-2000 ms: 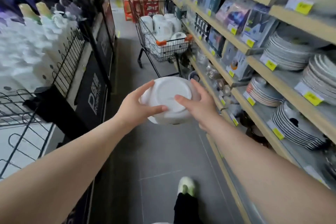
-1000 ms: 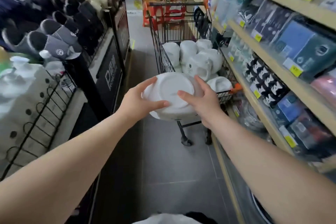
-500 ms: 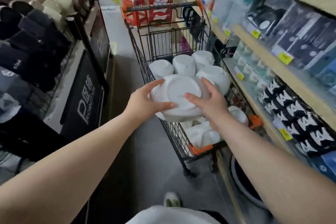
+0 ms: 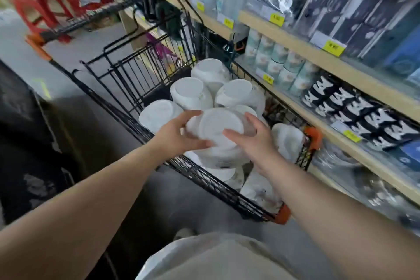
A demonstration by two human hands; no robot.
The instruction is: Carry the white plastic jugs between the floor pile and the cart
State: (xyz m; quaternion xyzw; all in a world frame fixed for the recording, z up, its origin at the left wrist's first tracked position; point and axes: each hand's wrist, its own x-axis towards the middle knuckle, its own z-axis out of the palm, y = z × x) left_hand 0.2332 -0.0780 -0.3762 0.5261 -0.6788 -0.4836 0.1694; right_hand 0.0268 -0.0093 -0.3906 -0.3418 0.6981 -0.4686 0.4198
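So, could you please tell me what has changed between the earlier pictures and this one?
The person has walked up the aisle to the cart, which was far ahead two seconds ago. The white bowls, carried upside down, now hang over the cart's basket above the other bowls there. Unchanged: the left hand and the right hand grip the stack from either side, as before.

A plain white bowl [image 4: 216,128], apparently the top of a small stack, is lying upside down with its round foot facing up, and is sitting tilted slightly above the other white bowls [image 4: 193,93] filling the black wire cart [image 4: 204,177].
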